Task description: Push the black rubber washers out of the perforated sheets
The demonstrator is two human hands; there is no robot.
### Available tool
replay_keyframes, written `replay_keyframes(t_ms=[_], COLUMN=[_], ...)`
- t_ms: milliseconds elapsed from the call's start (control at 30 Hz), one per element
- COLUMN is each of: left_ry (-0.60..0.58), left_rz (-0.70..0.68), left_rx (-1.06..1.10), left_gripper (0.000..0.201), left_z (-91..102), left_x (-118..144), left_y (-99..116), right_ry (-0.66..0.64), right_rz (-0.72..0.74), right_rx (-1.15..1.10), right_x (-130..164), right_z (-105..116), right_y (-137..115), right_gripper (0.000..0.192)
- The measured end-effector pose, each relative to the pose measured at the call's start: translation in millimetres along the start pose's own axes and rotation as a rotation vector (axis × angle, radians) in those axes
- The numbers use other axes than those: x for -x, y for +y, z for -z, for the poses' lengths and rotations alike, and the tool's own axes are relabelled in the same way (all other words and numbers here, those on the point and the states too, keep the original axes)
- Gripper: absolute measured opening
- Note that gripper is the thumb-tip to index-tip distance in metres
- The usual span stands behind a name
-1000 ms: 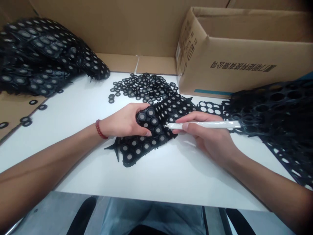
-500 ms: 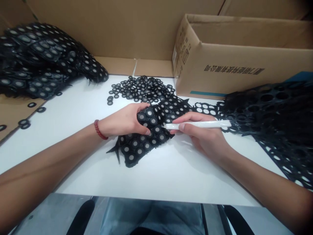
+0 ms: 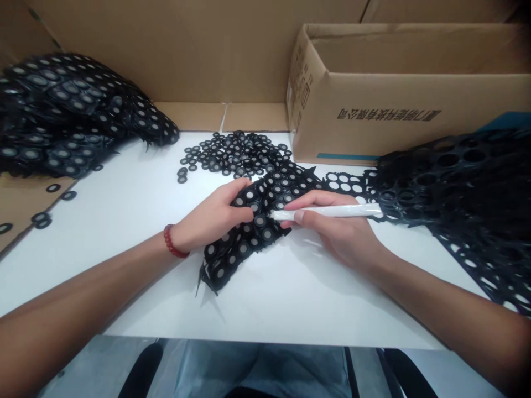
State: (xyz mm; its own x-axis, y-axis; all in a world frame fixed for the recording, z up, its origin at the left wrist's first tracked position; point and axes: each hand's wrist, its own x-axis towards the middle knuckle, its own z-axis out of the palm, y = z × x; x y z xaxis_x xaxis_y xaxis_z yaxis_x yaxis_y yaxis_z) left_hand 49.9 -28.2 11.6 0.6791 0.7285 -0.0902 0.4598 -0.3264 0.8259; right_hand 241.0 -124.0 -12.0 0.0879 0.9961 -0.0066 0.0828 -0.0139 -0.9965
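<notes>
My left hand (image 3: 215, 215), with a red bead bracelet (image 3: 174, 241) at the wrist, is closed on a black rubber sheet (image 3: 236, 251) full of round rings with pale centres. Its thumb lies on top of the sheet, and the other fingers are partly hidden behind it. Between thumb and fingers, my right hand (image 3: 340, 229) grips a white pen-like tool (image 3: 344, 210). The tool lies nearly level, its tip at the rings in the middle of the sheet, just right of my left thumb. Whether the tip touches a ring I cannot tell.
Loose black rings (image 3: 232, 152) form a pile behind the sheet. A heap of ring-filled sheets (image 3: 78, 105) stands at the left. Punched-out black sheets (image 3: 452, 188) lie at the right, before an open cardboard box (image 3: 398, 119). The white table's (image 3: 290, 309) front edge is near me.
My left thumb has moved up a little on the sheet, and the folded part under that hand has flattened. The tool's tip has shifted slightly left. The view has tilted a little.
</notes>
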Motion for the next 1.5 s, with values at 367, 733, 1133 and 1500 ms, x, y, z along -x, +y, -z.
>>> replay_keyframes(t_ms=[367,733,1133,1500], left_ry=[0.050,0.081,0.134,0.133], left_rz=[0.015,0.012,0.042,0.025], left_rx=[-0.039,-0.019,0.160,0.124], left_gripper=[0.026,0.031,0.034,0.031], left_z=[0.4,2.3,0.2,-0.7], left_x=[-1,-5,-3,-2], left_y=[-4,-8,-19,-14], right_ry=[-0.026,-0.040,-0.004,-0.023], right_rz=[0.002,0.004,0.228,0.173], right_rx=[0.173,0.213,0.493,0.526], right_x=[0,0,8,9], right_z=[-2,-3,-7,-8], right_y=[-12,-15,-11,-10], right_gripper=[0.013,0.013,0.017,0.017])
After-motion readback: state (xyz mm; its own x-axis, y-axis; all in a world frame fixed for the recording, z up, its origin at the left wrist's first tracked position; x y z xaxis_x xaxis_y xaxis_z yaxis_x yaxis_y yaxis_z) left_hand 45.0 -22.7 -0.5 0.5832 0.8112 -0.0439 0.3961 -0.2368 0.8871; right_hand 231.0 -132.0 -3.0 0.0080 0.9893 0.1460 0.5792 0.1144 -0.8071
